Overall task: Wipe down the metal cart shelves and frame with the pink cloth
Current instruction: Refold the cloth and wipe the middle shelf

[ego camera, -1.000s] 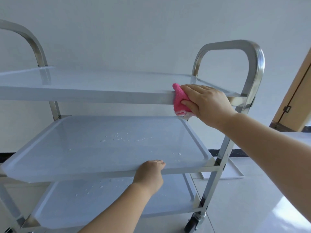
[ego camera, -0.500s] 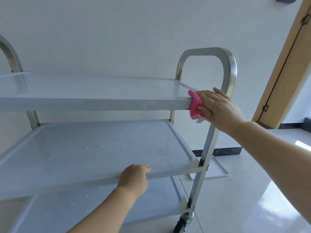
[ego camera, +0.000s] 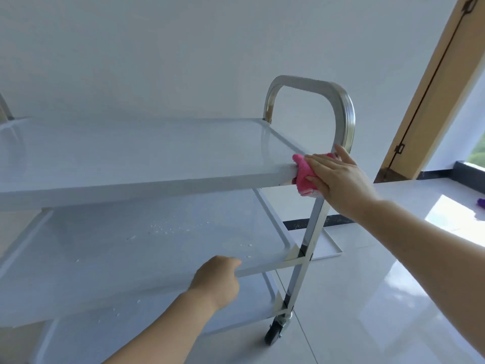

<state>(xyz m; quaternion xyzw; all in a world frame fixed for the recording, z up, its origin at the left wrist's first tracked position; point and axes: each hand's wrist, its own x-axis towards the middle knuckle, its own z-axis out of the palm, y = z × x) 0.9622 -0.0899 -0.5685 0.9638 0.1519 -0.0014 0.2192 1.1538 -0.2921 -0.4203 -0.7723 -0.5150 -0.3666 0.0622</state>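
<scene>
A three-shelf metal cart stands before me, with its top shelf (ego camera: 147,153) at chest height. The pink cloth (ego camera: 301,174) is pressed on the top shelf's front right corner, beside the right handle post (ego camera: 343,122). My right hand (ego camera: 341,177) holds the cloth there, fingers spread over it and thumb beneath. My left hand (ego camera: 217,279) grips the front rim of the middle shelf (ego camera: 131,245), fingers curled over the edge. Water drops dot the middle shelf and the bottom shelf (ego camera: 105,334).
A black caster (ego camera: 274,332) sits under the cart's right front leg on a glossy white tiled floor. A white tray (ego camera: 329,248) lies on the floor behind the cart. A wooden door frame (ego camera: 430,98) rises at right, and a white wall stands behind.
My right hand slid the pink cloth rightward along the top shelf's front edge to its corner. The view swung right. My left hand kept its hold on the middle shelf rim.
</scene>
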